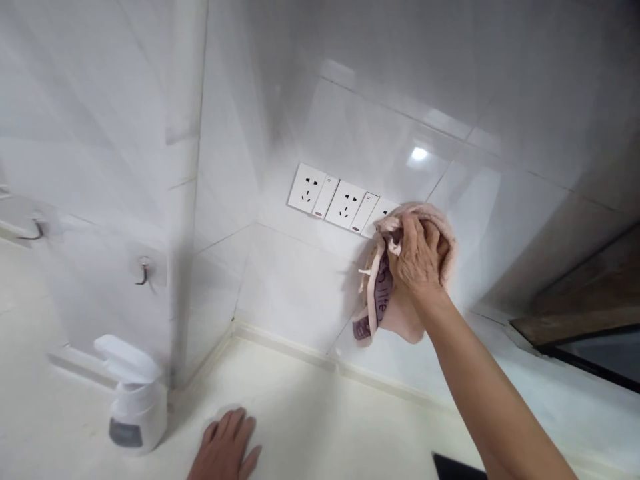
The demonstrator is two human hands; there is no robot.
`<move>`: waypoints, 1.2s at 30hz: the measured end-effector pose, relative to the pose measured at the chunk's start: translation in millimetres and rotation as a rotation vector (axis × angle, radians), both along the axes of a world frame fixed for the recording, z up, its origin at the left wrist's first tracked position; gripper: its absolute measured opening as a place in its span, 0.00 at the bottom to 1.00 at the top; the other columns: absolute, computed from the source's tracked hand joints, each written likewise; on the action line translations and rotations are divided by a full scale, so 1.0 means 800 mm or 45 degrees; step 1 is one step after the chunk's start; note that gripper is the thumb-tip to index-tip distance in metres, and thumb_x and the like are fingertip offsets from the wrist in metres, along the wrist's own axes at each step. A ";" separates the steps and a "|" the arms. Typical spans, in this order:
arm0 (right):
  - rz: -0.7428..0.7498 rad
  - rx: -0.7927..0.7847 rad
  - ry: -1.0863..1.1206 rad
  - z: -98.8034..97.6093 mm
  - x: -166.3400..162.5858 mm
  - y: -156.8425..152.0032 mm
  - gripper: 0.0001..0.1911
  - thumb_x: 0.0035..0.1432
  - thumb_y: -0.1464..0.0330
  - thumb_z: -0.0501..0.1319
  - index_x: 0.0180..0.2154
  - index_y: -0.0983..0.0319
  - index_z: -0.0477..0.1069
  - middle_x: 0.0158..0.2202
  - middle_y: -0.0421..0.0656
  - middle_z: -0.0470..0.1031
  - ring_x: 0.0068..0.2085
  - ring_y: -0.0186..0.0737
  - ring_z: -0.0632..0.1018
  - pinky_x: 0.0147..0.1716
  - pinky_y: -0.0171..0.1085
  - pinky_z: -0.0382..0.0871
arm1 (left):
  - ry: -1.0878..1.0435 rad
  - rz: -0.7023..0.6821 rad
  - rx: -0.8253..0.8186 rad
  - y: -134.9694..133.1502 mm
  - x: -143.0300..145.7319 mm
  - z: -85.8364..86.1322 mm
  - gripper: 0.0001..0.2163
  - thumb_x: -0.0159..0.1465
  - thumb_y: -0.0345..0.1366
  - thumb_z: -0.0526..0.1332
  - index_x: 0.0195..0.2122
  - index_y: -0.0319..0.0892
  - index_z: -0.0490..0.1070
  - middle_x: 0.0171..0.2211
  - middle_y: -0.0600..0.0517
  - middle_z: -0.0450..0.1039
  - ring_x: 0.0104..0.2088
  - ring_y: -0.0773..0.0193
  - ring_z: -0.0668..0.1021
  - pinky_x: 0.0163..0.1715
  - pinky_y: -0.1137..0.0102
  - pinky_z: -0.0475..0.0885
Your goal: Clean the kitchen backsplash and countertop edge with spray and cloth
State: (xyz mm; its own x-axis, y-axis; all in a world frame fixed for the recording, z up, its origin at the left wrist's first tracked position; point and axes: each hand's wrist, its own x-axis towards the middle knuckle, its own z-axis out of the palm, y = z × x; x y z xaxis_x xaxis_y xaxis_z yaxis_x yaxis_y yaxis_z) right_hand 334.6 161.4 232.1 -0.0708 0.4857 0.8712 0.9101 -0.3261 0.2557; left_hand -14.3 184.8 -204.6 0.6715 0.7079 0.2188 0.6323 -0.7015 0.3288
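My right hand (pixel 417 257) is closed on a pink towel (pixel 443 227) and presses it to the tiled wall, over the right end of a row of white wall sockets (pixel 345 200). Part of the last socket is hidden behind the cloth. A purple band with lettering (pixel 384 287) runs down the towel's hanging left side. Below, my left hand (pixel 227 443) lies flat on the pale countertop (pixel 295 413), fingers stretched out and nothing in them.
A white plastic dispenser (pixel 137 407) with a grey panel stands left of my left hand. Hooks, one a clear-backed wall hook (pixel 144 270), are on the left wall. A dark-framed panel (pixel 590 347) is at the right. A black flat object (pixel 455 467) lies at the bottom edge.
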 end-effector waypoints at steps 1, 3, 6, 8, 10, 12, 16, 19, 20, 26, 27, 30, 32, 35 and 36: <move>-0.001 0.018 0.011 0.003 -0.002 0.001 0.31 0.72 0.55 0.51 0.70 0.59 0.53 0.67 0.54 0.64 0.65 0.61 0.62 0.63 0.61 0.53 | -0.011 0.001 0.008 0.000 0.000 -0.002 0.24 0.71 0.57 0.55 0.59 0.50 0.76 0.61 0.43 0.74 0.63 0.44 0.73 0.63 0.47 0.63; 0.000 0.033 0.029 0.002 -0.005 0.001 0.30 0.72 0.56 0.51 0.70 0.58 0.54 0.66 0.54 0.66 0.64 0.60 0.62 0.62 0.61 0.54 | -0.034 0.005 0.014 0.001 0.000 -0.005 0.24 0.71 0.58 0.55 0.58 0.50 0.76 0.61 0.43 0.75 0.63 0.44 0.73 0.63 0.48 0.63; 0.009 -0.019 0.036 -0.011 -0.006 -0.004 0.28 0.72 0.59 0.50 0.69 0.58 0.54 0.65 0.56 0.66 0.63 0.60 0.63 0.61 0.61 0.55 | -0.031 0.003 -0.013 0.002 0.000 -0.007 0.26 0.70 0.59 0.54 0.58 0.50 0.76 0.62 0.43 0.74 0.63 0.44 0.73 0.63 0.46 0.63; 0.004 -0.043 0.055 -0.014 -0.005 -0.006 0.28 0.71 0.60 0.50 0.69 0.58 0.54 0.65 0.56 0.65 0.63 0.60 0.63 0.61 0.62 0.56 | -0.010 -0.001 -0.028 0.001 0.000 -0.006 0.26 0.71 0.58 0.54 0.59 0.49 0.76 0.62 0.42 0.74 0.64 0.43 0.73 0.63 0.45 0.62; -0.006 -0.013 0.084 -0.006 -0.006 -0.004 0.29 0.71 0.59 0.51 0.69 0.58 0.54 0.65 0.57 0.65 0.64 0.60 0.63 0.61 0.62 0.55 | 0.003 -0.007 -0.026 0.000 0.000 -0.003 0.25 0.71 0.57 0.54 0.59 0.49 0.75 0.63 0.42 0.73 0.64 0.43 0.72 0.63 0.44 0.62; 0.003 0.033 0.093 0.008 -0.006 0.001 0.30 0.71 0.58 0.51 0.70 0.58 0.53 0.66 0.56 0.65 0.65 0.60 0.62 0.62 0.63 0.54 | 0.002 -0.005 -0.017 -0.001 0.000 -0.002 0.24 0.71 0.55 0.55 0.59 0.49 0.75 0.62 0.43 0.74 0.64 0.43 0.72 0.63 0.44 0.63; 0.054 0.075 0.065 0.006 -0.003 0.012 0.31 0.72 0.60 0.49 0.72 0.59 0.49 0.68 0.56 0.62 0.67 0.59 0.61 0.64 0.64 0.54 | -0.041 0.015 0.025 -0.001 0.000 -0.006 0.23 0.71 0.57 0.55 0.57 0.50 0.76 0.61 0.43 0.75 0.62 0.44 0.74 0.62 0.47 0.64; 0.068 0.087 0.013 -0.032 0.007 0.016 0.29 0.73 0.65 0.47 0.72 0.61 0.53 0.67 0.57 0.65 0.67 0.58 0.64 0.64 0.62 0.58 | -0.066 0.002 0.052 -0.001 0.000 -0.007 0.23 0.71 0.57 0.55 0.56 0.50 0.77 0.60 0.43 0.75 0.61 0.46 0.74 0.62 0.49 0.64; 0.078 0.093 -0.003 -0.048 0.011 0.017 0.28 0.72 0.66 0.47 0.71 0.62 0.55 0.65 0.57 0.67 0.66 0.58 0.65 0.64 0.61 0.59 | -0.063 -0.001 0.048 -0.001 0.000 -0.006 0.23 0.71 0.56 0.55 0.56 0.50 0.77 0.60 0.43 0.75 0.61 0.46 0.74 0.62 0.49 0.64; 0.194 0.020 -0.010 -0.120 0.030 0.019 0.25 0.73 0.68 0.49 0.68 0.63 0.60 0.63 0.57 0.71 0.64 0.56 0.69 0.63 0.57 0.64 | -0.042 0.001 0.048 -0.001 -0.002 -0.004 0.23 0.70 0.57 0.55 0.57 0.50 0.76 0.60 0.44 0.75 0.62 0.45 0.74 0.62 0.48 0.64; 0.205 0.002 -0.004 -0.125 0.032 0.018 0.25 0.73 0.68 0.49 0.68 0.63 0.60 0.62 0.57 0.71 0.64 0.56 0.69 0.64 0.57 0.64 | -0.046 0.000 0.053 -0.001 -0.002 -0.004 0.23 0.71 0.57 0.55 0.57 0.50 0.76 0.60 0.44 0.75 0.62 0.45 0.74 0.62 0.48 0.64; 0.226 -0.013 0.063 -0.133 0.033 0.015 0.23 0.72 0.70 0.48 0.65 0.63 0.64 0.61 0.56 0.72 0.63 0.55 0.69 0.64 0.58 0.62 | -0.047 -0.002 0.055 0.000 -0.002 -0.004 0.23 0.71 0.56 0.56 0.57 0.49 0.76 0.60 0.44 0.75 0.62 0.45 0.74 0.62 0.48 0.65; 0.250 -0.074 0.154 -0.139 0.030 0.011 0.22 0.71 0.71 0.48 0.61 0.61 0.68 0.58 0.55 0.74 0.59 0.55 0.71 0.62 0.58 0.64 | -0.035 -0.003 0.044 0.000 -0.001 -0.003 0.23 0.71 0.56 0.56 0.58 0.49 0.76 0.61 0.43 0.75 0.63 0.45 0.73 0.62 0.47 0.64; 0.346 -0.201 0.341 -0.155 0.017 -0.001 0.17 0.68 0.69 0.50 0.50 0.61 0.75 0.48 0.53 0.78 0.49 0.54 0.73 0.53 0.55 0.69 | -0.005 0.004 -0.003 0.000 0.000 -0.001 0.23 0.71 0.55 0.56 0.58 0.48 0.76 0.61 0.42 0.74 0.64 0.44 0.73 0.63 0.46 0.64; 0.397 -0.204 0.438 -0.163 0.011 -0.006 0.15 0.68 0.67 0.51 0.46 0.61 0.75 0.45 0.52 0.78 0.46 0.54 0.74 0.51 0.54 0.70 | 0.003 0.006 -0.020 0.001 0.000 0.000 0.23 0.71 0.55 0.56 0.58 0.48 0.76 0.62 0.42 0.74 0.64 0.44 0.72 0.63 0.46 0.64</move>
State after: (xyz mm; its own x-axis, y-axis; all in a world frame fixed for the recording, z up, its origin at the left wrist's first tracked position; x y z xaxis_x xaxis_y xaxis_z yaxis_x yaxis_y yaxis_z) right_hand 343.0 156.3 101.4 0.0450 0.6170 0.7857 0.9986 -0.0060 -0.0524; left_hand -14.1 185.3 -204.5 0.6687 0.7143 0.2063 0.6363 -0.6934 0.3383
